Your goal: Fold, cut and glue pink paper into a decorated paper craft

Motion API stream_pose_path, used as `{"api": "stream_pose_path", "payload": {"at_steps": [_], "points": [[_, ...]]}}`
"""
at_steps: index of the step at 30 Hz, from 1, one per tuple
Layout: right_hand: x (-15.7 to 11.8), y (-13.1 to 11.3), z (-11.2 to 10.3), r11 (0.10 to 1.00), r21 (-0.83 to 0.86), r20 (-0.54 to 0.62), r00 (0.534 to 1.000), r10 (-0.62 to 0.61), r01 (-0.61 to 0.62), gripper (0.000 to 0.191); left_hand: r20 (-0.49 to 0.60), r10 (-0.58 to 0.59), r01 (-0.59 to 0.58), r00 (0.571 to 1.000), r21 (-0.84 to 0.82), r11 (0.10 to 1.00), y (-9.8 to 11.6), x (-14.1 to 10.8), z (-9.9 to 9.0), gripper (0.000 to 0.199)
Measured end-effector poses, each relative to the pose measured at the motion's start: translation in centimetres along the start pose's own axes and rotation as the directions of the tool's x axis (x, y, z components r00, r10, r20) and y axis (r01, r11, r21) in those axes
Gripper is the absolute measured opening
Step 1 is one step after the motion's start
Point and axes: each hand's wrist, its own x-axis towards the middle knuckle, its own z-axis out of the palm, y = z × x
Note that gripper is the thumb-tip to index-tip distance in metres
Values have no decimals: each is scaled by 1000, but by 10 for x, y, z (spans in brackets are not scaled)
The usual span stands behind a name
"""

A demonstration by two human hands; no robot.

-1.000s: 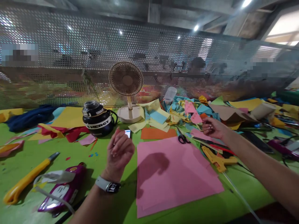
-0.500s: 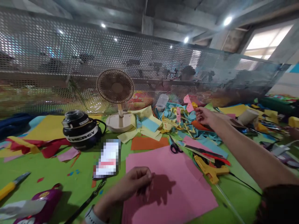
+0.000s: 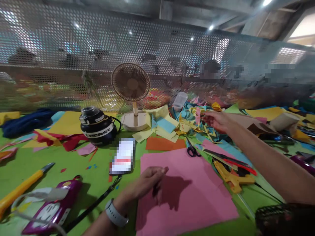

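Over the stack of pink paper (image 3: pixel 197 200) hovers my left hand (image 3: pixel 151 183), loosely bent, its lower fingers hanging apart and nothing visible in it. A grey watch (image 3: pixel 115 213) is on that wrist. My right hand (image 3: pixel 218 122) reaches out over a heap of blue and yellow paper scraps (image 3: pixel 188 126), fingers stretched and apart, empty as far as I can see. Close to its fingertips stands a pink paper strip (image 3: pixel 198 115) in the heap. Black-handled scissors (image 3: pixel 193 151) lie at the top edge of the pink stack.
A yellow glue gun (image 3: pixel 233 177) and a red-and-black tool (image 3: pixel 231 160) lie right of the stack. Left are a phone (image 3: pixel 123 155), a black jug (image 3: pixel 98 127), a yellow cutter (image 3: pixel 22 190) and a purple device (image 3: pixel 54 209). A fan (image 3: pixel 131 83) stands before the perforated metal screen (image 3: pixel 162 46).
A dotted pink paper piece beside my right fingertips is no longer there; that hand has let it go over the heap. The view has shifted left and down. My left hand stays above the stack.
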Motion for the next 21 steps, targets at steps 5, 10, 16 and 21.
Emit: {"api": "stream_pose_path", "payload": {"at_steps": [5,10,16,21], "points": [[-85,40,31,875,-424,264,956,-127,233,11,156,36,-35,987,-8,999,-2,-1,-3,30],[-162,114,56,518,-625,602,783,-155,583,64,-76,149,-150,986,-18,988,7,-4,-11,52],[-176,164,59,263,-695,654,741,-155,669,76,-86,233,-189,969,353,916,17,-4,-7,49],[-160,171,68,287,-694,608,751,-259,660,65,-100,111,51,989,925,377,-31,-6,19,80]]}}
